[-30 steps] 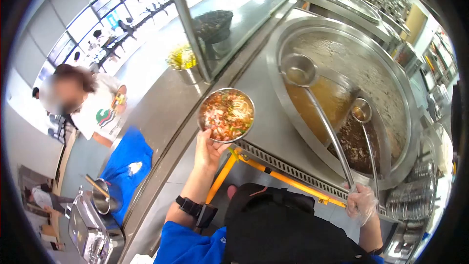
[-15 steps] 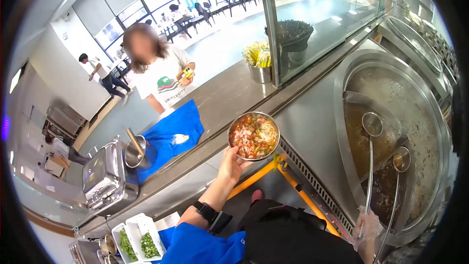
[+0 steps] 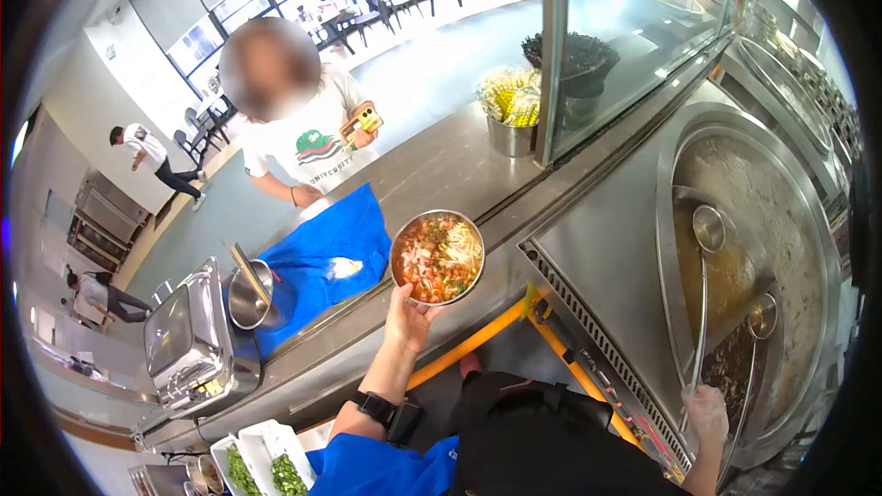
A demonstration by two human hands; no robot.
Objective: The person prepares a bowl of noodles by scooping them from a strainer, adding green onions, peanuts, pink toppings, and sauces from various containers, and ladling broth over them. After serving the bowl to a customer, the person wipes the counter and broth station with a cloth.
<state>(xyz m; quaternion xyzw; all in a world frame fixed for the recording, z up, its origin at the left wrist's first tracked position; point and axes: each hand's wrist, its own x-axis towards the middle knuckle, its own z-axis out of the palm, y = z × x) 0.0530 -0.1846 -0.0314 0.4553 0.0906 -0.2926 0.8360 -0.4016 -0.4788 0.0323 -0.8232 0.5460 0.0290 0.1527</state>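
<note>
My left hand [image 3: 410, 318] is closed on a metal bowl [image 3: 397, 277], its thumb at the near rim. Noodles, chopped toppings and bits of green in reddish broth [image 3: 439, 257] fill the bowl, held over the inner edge of the counter. At the lower right my right hand [image 3: 706, 411], in a clear plastic glove, is closed around the long handle of a ladle [image 3: 708, 228]. That ladle's cup rests over the brown broth in one section of a big round pot [image 3: 675, 161]. A second ladle [image 3: 762, 316] leans in the darker section beside it.
Across the steel counter [image 3: 441, 179] stands a person [image 3: 308, 142] holding a phone. On the counter are a blue cloth [image 3: 317, 248], a metal pot [image 3: 250, 298], a chafing dish [image 3: 188, 340] and a tub of packets [image 3: 512, 133]. A glass screen [image 3: 634, 46] rises at right. White trays [image 3: 276, 445] hold chopped greens.
My left hand has carried the bowl left, toward the blue cloth. The view has shifted a little. My right hand stays at the ladle handle.
</note>
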